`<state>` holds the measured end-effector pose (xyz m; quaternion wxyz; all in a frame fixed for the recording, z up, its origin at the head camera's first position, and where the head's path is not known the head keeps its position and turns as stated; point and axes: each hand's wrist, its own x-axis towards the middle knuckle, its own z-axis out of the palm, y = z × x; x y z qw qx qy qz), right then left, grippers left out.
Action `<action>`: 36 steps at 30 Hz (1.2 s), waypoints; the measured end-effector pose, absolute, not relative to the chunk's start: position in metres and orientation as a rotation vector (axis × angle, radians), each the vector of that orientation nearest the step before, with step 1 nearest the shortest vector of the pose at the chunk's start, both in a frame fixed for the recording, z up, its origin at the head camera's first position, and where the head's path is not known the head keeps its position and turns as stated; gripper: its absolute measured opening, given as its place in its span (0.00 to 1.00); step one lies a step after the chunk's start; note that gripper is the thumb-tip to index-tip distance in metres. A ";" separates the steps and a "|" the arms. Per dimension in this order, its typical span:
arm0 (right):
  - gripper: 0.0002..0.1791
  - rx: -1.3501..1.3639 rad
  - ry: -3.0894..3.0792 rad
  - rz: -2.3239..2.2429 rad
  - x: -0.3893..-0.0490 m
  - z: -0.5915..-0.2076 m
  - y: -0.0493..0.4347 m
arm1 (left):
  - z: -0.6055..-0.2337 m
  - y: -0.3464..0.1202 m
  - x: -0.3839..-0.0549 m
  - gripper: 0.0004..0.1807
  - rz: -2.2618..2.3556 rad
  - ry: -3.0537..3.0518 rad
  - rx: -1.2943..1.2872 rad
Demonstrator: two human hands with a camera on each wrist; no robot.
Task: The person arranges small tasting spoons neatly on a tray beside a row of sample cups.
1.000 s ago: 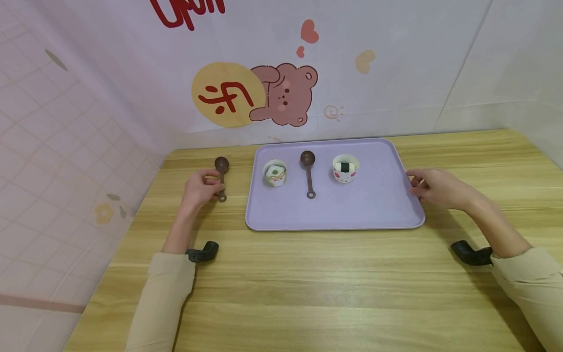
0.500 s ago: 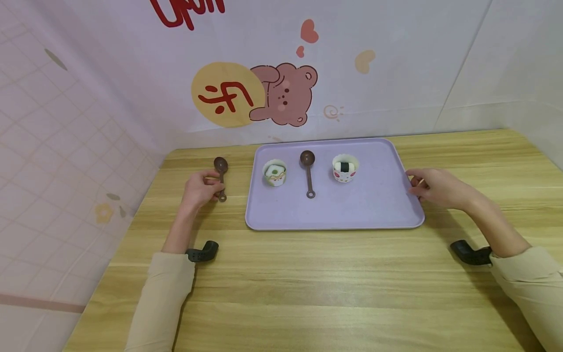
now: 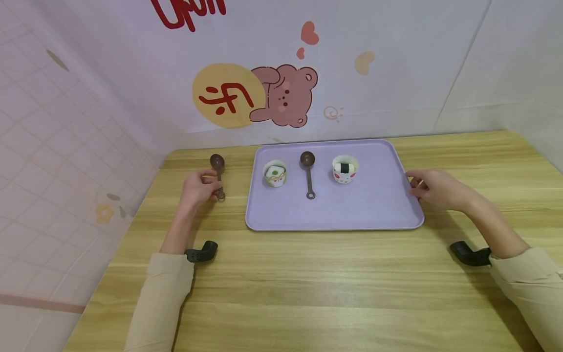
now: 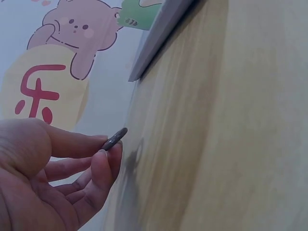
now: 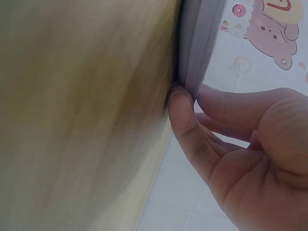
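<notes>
At the left of the table, my left hand (image 3: 199, 188) pinches the handle of a brown measuring spoon (image 3: 217, 162). In the left wrist view, the thumb and fingers of the left hand (image 4: 62, 178) meet on the spoon's dark handle (image 4: 115, 138), which is off the wood above its shadow. On the other side, my right hand (image 3: 442, 188) grips the right edge of a lilac tray (image 3: 369, 210). The right wrist view has this hand (image 5: 236, 149) with its thumb and a finger on either side of the tray's rim (image 5: 195, 53).
A second brown measuring spoon (image 3: 307, 159) lies on the tray between two paper cups. The left cup (image 3: 276, 182) holds a white and green piece; the right cup (image 3: 344, 178) holds a white piece with a black band. A printed wall (image 3: 387, 93) rises behind the table.
My left hand has moved slightly left with the measuring spoon, whose bowl has shifted left and a little away. The right hand and the tray have hardly moved.
</notes>
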<state>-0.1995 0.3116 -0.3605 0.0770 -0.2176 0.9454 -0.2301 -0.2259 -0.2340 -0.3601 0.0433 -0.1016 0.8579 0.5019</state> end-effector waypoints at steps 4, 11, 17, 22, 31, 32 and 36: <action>0.19 -0.666 2.841 -0.683 -0.199 -0.361 0.312 | -0.357 -0.232 -0.225 0.23 1.547 2.623 -0.309; 0.17 -0.659 2.840 -0.689 -0.199 -0.361 0.312 | -0.352 -0.229 -0.224 0.23 1.557 2.629 -0.290; 0.16 -0.662 2.835 -0.687 -0.199 -0.362 0.313 | -0.349 -0.227 -0.224 0.24 1.582 2.620 -0.273; 0.16 -0.663 2.842 -0.667 -0.199 -0.361 0.312 | -0.346 -0.225 -0.223 0.24 1.601 2.624 -0.241; 0.17 -0.670 2.842 -0.652 -0.200 -0.361 0.313 | -0.339 -0.217 -0.222 0.23 1.628 2.622 -0.220; 0.18 -0.672 2.842 -0.650 -0.201 -0.361 0.313 | -0.338 -0.216 -0.222 0.23 1.634 2.621 -0.217; 0.17 -0.672 2.844 -0.657 -0.201 -0.362 0.314 | -0.333 -0.210 -0.220 0.23 1.656 2.621 -0.176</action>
